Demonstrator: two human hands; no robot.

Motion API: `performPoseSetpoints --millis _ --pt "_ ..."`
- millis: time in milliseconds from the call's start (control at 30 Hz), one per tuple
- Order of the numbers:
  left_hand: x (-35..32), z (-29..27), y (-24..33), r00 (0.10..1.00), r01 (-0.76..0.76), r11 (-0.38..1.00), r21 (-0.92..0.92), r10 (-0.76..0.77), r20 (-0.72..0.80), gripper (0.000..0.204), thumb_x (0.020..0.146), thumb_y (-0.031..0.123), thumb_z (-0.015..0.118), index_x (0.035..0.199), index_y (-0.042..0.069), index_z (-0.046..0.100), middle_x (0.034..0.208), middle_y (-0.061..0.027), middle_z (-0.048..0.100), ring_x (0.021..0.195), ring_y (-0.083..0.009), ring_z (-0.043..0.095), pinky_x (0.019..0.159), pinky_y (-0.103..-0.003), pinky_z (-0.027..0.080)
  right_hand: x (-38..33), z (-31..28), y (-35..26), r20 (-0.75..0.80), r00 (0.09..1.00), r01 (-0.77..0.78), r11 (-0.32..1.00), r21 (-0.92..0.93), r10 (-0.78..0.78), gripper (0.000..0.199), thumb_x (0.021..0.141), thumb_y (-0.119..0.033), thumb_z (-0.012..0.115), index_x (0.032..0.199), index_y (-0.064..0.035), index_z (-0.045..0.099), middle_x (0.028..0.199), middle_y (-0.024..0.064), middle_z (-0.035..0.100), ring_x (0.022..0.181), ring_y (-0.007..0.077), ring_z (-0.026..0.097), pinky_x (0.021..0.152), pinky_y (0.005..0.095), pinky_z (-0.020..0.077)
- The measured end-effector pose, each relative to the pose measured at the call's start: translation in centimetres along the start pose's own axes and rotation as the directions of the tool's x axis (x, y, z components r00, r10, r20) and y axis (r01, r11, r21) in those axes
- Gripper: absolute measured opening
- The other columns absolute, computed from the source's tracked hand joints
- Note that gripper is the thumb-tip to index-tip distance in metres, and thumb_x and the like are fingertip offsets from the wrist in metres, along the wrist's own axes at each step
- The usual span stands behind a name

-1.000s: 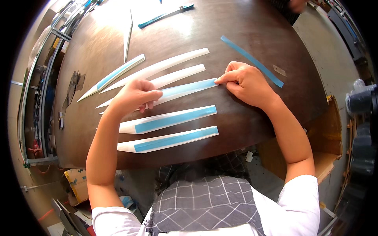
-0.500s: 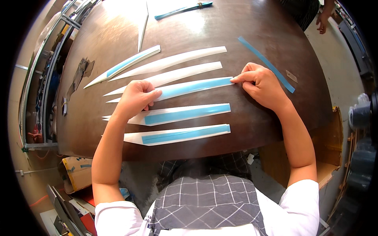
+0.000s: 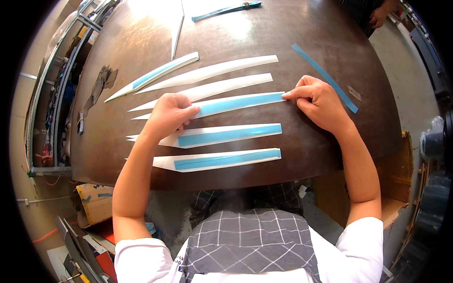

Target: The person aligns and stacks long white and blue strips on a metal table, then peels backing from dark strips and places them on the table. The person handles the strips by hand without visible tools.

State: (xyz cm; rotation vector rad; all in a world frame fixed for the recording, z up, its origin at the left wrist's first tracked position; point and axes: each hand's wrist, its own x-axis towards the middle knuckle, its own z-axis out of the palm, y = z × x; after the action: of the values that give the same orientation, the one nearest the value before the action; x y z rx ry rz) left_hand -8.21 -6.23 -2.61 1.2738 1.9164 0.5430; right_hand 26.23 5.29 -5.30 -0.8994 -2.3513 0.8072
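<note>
Metal shelving (image 3: 52, 170) lines the room's left side, just beyond the left edge of a dark brown tabletop (image 3: 316, 146). Near that edge lie dark scraps (image 3: 101, 85), and to their right a narrow white piece with blue facing (image 3: 165, 69) points toward the left edge. Next comes the person's left hand (image 3: 171, 113), fingers curled inward, thumb resting at the left end of a blue strip (image 3: 241, 104); whether it grips anything underneath cannot be told. That strip runs along a long, pointed white piece (image 3: 222, 112) across the middle of the tabletop. Two bare white pieces (image 3: 212, 71) lie beyond it, and two blue-striped pieces (image 3: 231, 135) lie nearer the front edge. A blue bundle (image 3: 226, 12) sits toward the far edge. At the strip's right end the right hand (image 3: 316, 99) has thumb and forefinger pinched together on its tip. The step in hand appears to be lining the strip up on the white piece; the next move calls for keeping it taut and flat within the white margins. Farther right, a loose blue strip (image 3: 325, 77) slants toward the right edge beside a small tag (image 3: 355, 93).
</note>
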Motion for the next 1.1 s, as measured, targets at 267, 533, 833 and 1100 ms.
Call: performPoseSetpoints --millis 267,533,833,1100 --pt "0.1 0.2 0.2 1.000 0.012 1.000 0.029 -0.012 -0.002 0.025 0.090 0.021 0.076 0.077 0.004 0.064 0.067 0.0012 0.059 0.058 -0.0046 0.054 0.049 -0.021 0.045 0.0 0.0 0.0 -0.008 1.000 -0.005 1.000 0.005 0.005 0.028 0.085 0.006 0.060 0.100 -0.0064 0.080 0.083 0.0039 0.062 0.075 0.0147 0.059 0.068 0.0272 0.0465" --pt "-1.1 -0.9 -1.0 0.972 -0.078 0.943 0.325 0.145 -0.187 0.031 0.083 0.028 0.080 0.081 0.002 0.063 0.068 -0.0024 0.058 0.067 -0.0112 0.057 0.060 -0.031 0.046 0.0 0.0 -0.3 0.001 1.000 -0.020 1.000 0.003 0.020 0.027 0.086 0.006 0.060 0.100 -0.0060 0.080 0.084 0.0043 0.062 0.075 0.0152 0.059 0.067 0.0277 0.0466" --pt "-3.9 3.8 0.3 0.652 -0.525 0.524 0.671 0.754 -0.078 0.038 0.089 0.021 0.072 0.120 0.003 0.063 0.118 -0.0145 0.061 0.110 -0.0339 0.057 0.097 -0.044 0.047 0.0 0.0 -0.8 -0.005 0.999 -0.041 0.998 -0.049 0.041 0.023 0.087 -0.006 0.061 0.096 -0.0115 0.081 0.086 0.0074 0.068 0.083 0.0255 0.066 0.075 0.0352 0.0519" --pt "-4.6 5.7 1.0 0.721 -0.595 0.575 0.562 0.690 0.058 0.053 0.093 0.029 0.067 0.137 0.002 0.055 0.135 -0.0161 0.054 0.126 -0.0363 0.049 0.109 -0.045 0.040 -0.9 3.8 -6.4 -0.093 0.970 0.193 0.941 -0.279 -0.227 0.043 0.086 -0.003 0.062 0.129 0.0025 0.060 0.117 0.0218 0.067 0.112 0.0366 0.062 0.101 0.0454 0.0484"
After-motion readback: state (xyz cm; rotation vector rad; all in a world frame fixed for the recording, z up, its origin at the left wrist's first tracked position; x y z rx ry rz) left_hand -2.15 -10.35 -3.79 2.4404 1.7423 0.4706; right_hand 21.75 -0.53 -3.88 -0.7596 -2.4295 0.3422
